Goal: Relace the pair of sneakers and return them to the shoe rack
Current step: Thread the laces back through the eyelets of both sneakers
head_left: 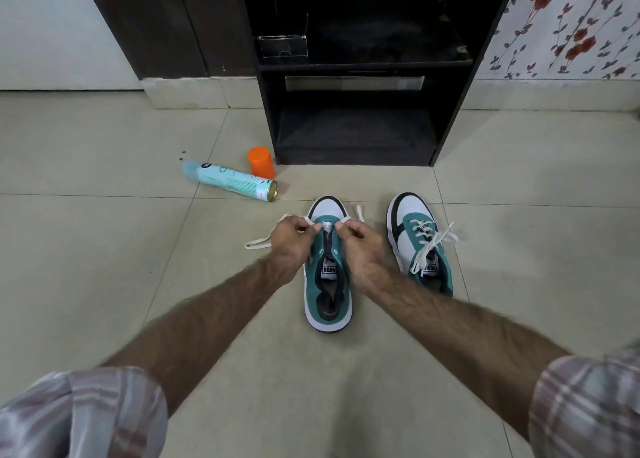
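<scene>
Sneakers stood on the tiles before the shoe rack (363, 118) — the right sneaker (420, 241) laced and tied, the left sneaker (328, 267) barely begun, left hand (291, 241) and right hand (362, 246) each pinching its white lace (258, 243) near the toe eyelets — neither shelved yet.

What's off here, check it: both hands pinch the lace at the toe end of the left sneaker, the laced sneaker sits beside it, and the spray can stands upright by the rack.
The spray can lies on its side, not upright; the head view shows it.
</scene>
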